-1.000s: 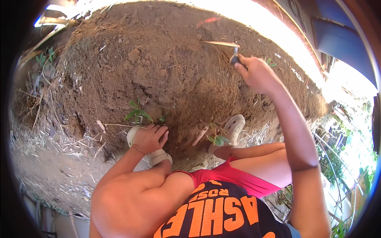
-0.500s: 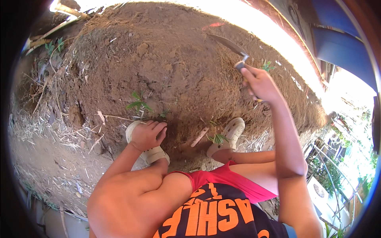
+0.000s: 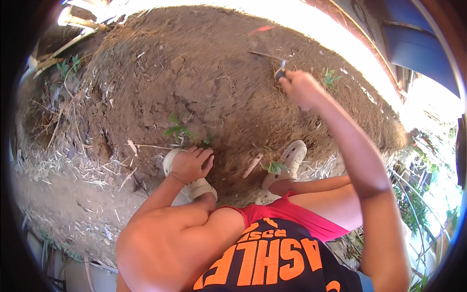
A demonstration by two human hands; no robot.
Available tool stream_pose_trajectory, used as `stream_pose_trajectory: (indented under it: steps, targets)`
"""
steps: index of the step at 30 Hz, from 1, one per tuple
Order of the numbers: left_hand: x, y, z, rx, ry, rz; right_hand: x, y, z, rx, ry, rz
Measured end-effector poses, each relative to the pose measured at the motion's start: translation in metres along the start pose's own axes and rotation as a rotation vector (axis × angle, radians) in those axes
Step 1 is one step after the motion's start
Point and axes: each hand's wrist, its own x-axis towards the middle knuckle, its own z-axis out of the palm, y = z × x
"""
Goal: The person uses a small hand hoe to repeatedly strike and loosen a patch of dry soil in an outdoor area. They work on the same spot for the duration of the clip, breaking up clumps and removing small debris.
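Observation:
My right hand [image 3: 302, 90] is wrapped round the dark handle of a trowel [image 3: 266, 55]. The trowel's thin blade points left, edge-on to me, just over the upper part of a brown soil mound [image 3: 214, 82]. Over the toe of my left cream clog [image 3: 172, 158] rests my left hand [image 3: 191, 166], its fingers loosely bent and apart, with nothing visible in them. A small green plant [image 3: 178, 127] grows from the soil just beyond that hand.
My right clog [image 3: 294, 155] stands at the mound's foot beside a leafy sprig [image 3: 275, 167] and a short pale stick [image 3: 252, 165]. Another plant [image 3: 330, 78] grows near my right wrist. Dry straw [image 3: 92, 168] lies left; a blue panel [image 3: 413, 46] stands far right.
My right hand has swung slightly left and farther away with the trowel, whose blade has turned from showing its face to edge-on. The whole view has shifted a little; my left hand stays on the clog.

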Motion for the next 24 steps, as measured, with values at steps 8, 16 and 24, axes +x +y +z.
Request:
stream_pose_trajectory:
  steps: [8, 16, 24]
  targets:
    - [0.000, -0.002, -0.002, -0.026, 0.025, 0.027, -0.029, -0.005, 0.039, 0.909, 0.132, 0.156]
    - [-0.001, -0.002, -0.004, 0.003, 0.049, 0.032, -0.053, 0.071, -0.022, 0.418, 0.212, 0.013]
    - [0.000, 0.001, -0.004, 0.007, 0.011, -0.008, -0.006, 0.150, -0.121, -0.459, 0.331, 0.010]
